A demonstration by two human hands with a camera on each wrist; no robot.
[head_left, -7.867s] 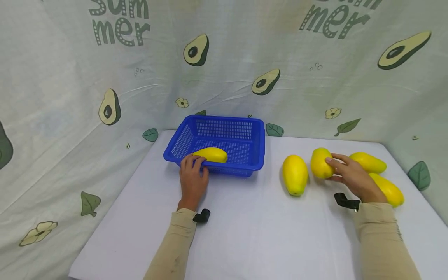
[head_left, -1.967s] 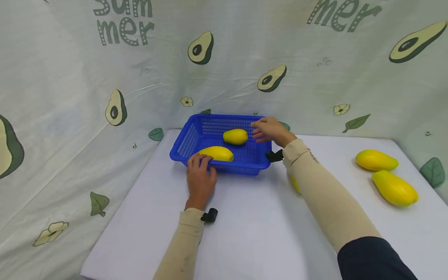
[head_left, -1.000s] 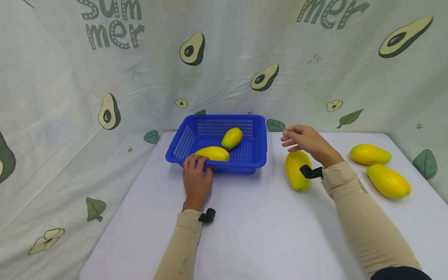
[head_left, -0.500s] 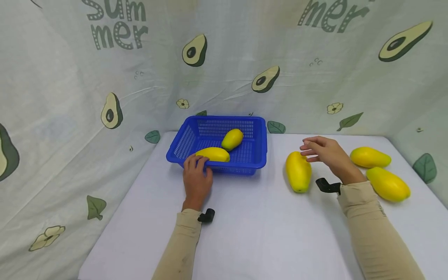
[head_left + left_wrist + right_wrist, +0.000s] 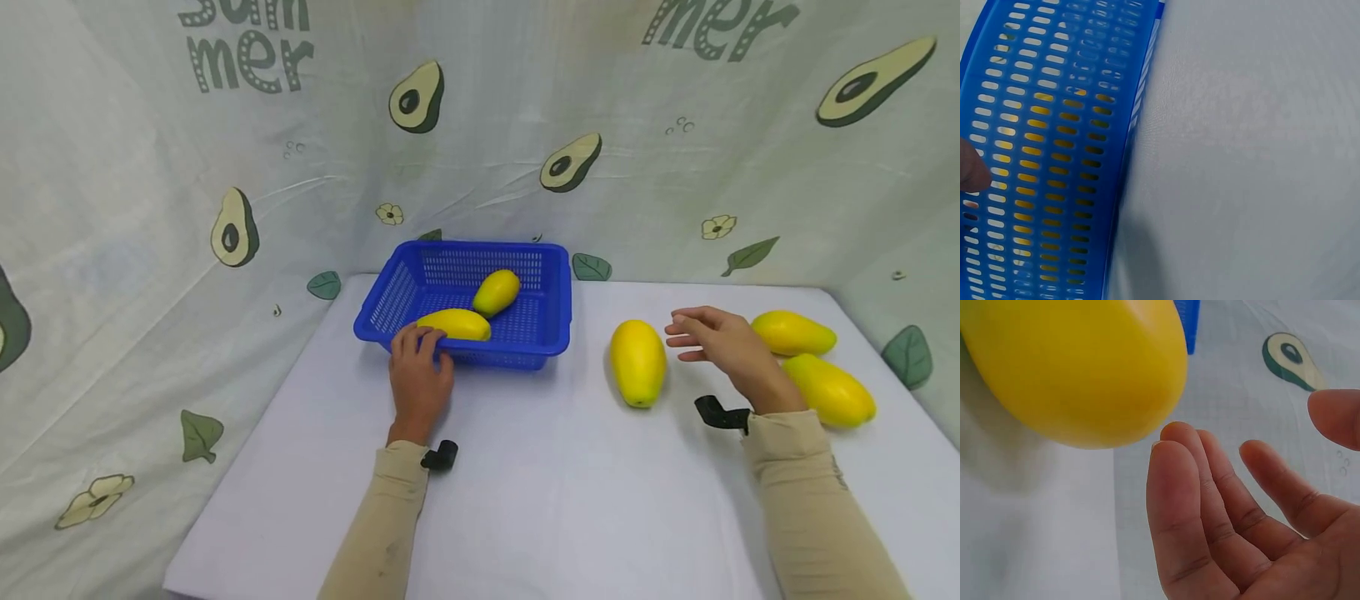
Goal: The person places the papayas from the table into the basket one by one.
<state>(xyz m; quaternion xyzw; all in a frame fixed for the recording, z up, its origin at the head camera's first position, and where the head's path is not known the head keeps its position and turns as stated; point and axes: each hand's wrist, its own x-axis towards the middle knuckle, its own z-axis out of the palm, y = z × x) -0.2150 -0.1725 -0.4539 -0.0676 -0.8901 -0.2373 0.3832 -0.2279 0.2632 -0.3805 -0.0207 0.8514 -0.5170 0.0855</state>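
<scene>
My left hand grips the near rim of a blue plastic basket, fingers over the edge and thumb on the outside. In the left wrist view, a thumb tip lies against the slotted basket wall. Inside the basket are two yellow papayas, one by the near wall and one farther back, tilted. My right hand hovers with nothing in it, fingers loosely extended. Just left of it, apart from the fingers, a papaya lies on the table; it looms large in the right wrist view.
Two more papayas lie at the table's right, one behind and one nearer, partly behind the right hand and wrist. The white table backs onto a printed cloth with avocado pictures.
The papaya my right hand held earlier now lies in the basket, where it has turned. That hand has moved from the basket back to the right. My left hand stays on the rim.
</scene>
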